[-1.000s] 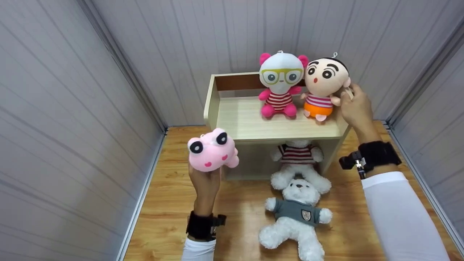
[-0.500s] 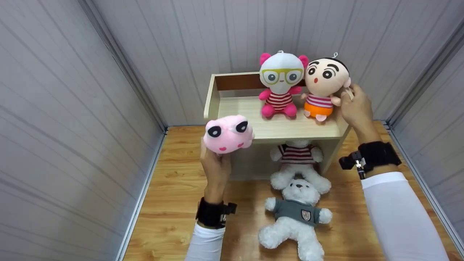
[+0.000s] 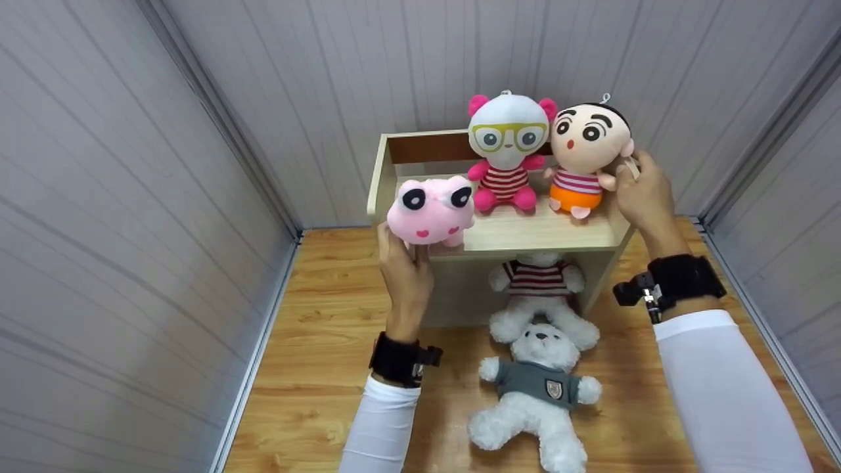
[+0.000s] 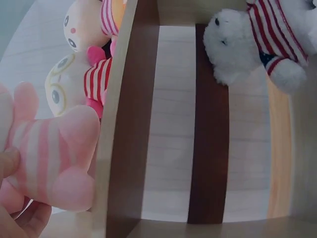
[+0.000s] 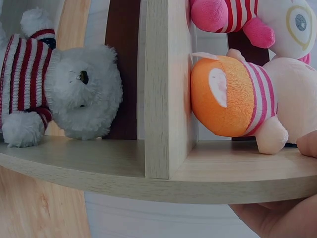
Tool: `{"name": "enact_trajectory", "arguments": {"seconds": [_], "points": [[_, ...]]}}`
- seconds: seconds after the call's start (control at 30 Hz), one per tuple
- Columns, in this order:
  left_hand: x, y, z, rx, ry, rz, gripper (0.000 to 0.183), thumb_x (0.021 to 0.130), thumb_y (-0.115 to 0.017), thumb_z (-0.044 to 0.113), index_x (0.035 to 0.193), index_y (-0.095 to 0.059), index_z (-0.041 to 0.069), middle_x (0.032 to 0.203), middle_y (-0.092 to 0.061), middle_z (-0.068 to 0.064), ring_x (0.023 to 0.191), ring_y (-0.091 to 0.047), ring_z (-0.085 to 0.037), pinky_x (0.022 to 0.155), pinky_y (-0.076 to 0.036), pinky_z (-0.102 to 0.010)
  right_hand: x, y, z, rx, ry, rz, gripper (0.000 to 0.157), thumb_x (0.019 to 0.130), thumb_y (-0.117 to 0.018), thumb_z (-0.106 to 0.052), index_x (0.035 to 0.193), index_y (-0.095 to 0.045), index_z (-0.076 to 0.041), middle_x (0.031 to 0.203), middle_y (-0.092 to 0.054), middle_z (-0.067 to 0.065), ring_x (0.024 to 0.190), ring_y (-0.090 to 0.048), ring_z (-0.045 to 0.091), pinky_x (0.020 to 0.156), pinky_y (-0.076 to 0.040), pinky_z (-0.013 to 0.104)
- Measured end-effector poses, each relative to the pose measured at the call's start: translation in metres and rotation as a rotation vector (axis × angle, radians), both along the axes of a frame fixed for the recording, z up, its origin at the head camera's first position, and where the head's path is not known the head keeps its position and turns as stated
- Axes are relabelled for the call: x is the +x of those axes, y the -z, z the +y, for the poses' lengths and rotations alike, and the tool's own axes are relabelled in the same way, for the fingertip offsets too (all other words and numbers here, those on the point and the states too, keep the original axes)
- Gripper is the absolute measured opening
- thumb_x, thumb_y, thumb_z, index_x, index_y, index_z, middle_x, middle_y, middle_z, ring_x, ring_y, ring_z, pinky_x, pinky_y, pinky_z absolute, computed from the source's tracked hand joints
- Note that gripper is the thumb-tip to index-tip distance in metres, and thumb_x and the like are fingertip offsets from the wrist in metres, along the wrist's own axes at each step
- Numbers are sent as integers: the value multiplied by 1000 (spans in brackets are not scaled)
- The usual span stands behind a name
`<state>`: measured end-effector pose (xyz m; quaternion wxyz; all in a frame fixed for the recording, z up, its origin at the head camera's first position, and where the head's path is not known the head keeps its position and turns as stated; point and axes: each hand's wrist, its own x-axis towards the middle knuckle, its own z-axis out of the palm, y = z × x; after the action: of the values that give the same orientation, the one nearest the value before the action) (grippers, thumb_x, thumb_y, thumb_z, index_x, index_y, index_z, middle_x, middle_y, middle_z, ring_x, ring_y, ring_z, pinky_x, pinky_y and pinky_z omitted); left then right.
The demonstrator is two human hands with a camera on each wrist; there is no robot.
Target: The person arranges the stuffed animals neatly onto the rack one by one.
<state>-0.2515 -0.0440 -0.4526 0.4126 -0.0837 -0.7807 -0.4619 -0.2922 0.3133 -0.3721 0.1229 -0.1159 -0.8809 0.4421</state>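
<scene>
My left hand (image 3: 406, 272) grips a pink frog plush (image 3: 430, 213) by its lower back, at the front left of the shelf's top board. Pink and white stripes cover the frog's body in the left wrist view. My right hand (image 3: 647, 194) holds the right side panel of the small wooden shelf (image 3: 525, 233), thumb inside and fingers outside. Beside that hand sits a boy doll (image 3: 585, 141) in orange shorts. Left of the doll, a panda plush (image 3: 508, 141) with yellow glasses sits upright on the same board.
Under the board, a white bear (image 3: 539, 282) in a striped sweater sits in the lower compartment, its head mostly hidden in the head view. Another white bear (image 3: 542, 381) in a grey-green shirt lies on the wooden floor (image 3: 315, 368) in front. Grey panel walls (image 3: 118, 197) surround the shelf.
My left hand has carried the frog plush up and to the right, from in front of the shelf to over its top board's front edge. The right hand stays on the side panel.
</scene>
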Motion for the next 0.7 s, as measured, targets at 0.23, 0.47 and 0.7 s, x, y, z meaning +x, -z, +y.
{"name": "enact_trajectory", "arguments": {"seconds": [0.23,0.47,0.7], "points": [[-17,11,5,9,-33,-70,31,98,-62,4,129,-58,0,115,-58,-17,107,-64,-29,95,-55,-42,-1,0,0,-7,-10,-9,57,108,-35,-30,161,-28,-12,160,-39,26,146,-39,45,122,-27,57],[-29,17,7,-27,-69,-105,41,96,-65,3,135,-53,-1,121,-57,-17,112,-63,-31,100,-53,-41,1,0,-1,-4,-6,-11,56,107,-36,-31,161,-31,-13,158,-43,24,144,-41,43,120,-30,57],[-37,12,11,-15,-58,-177,39,96,-64,4,134,-53,0,122,-55,-15,116,-63,-33,103,-53,-40,0,0,0,-6,-10,-6,58,107,-36,-31,161,-29,-11,158,-41,25,143,-41,44,120,-29,57]]}}
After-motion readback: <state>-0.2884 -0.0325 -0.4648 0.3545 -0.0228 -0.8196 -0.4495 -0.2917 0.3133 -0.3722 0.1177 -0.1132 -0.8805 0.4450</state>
